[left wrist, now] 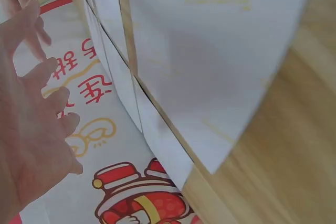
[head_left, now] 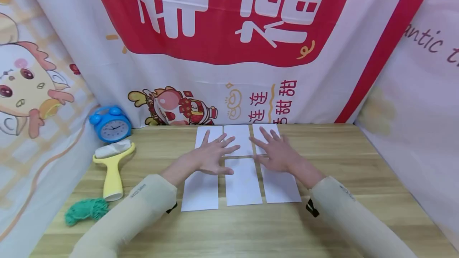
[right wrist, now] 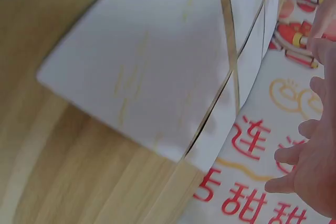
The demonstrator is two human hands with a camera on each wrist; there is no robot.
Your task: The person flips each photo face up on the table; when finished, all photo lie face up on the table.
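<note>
Several white paper cards lie in two rows on the wooden table, with narrow gaps between them. My left hand [head_left: 213,155], fingers spread, is over the left column, partly covering the back left card [head_left: 208,131] and front left card [head_left: 200,194]. Fingers spread too, my right hand [head_left: 277,152] is over the right column, partly hiding the front right card [head_left: 281,188]. Between the hands lie the front middle card [head_left: 243,182] and back middle card [head_left: 237,134]. Both wrist views show the hands apart from the cards, holding nothing. Faint yellow marks show on one card [right wrist: 157,61].
At the left side of the table [head_left: 340,210] stand a blue alarm clock [head_left: 114,126], a yellow-handled roller [head_left: 113,170] and a bundle of green yarn [head_left: 86,210]. A printed red and white cloth [head_left: 222,57] hangs along the back edge; cloths also flank both sides.
</note>
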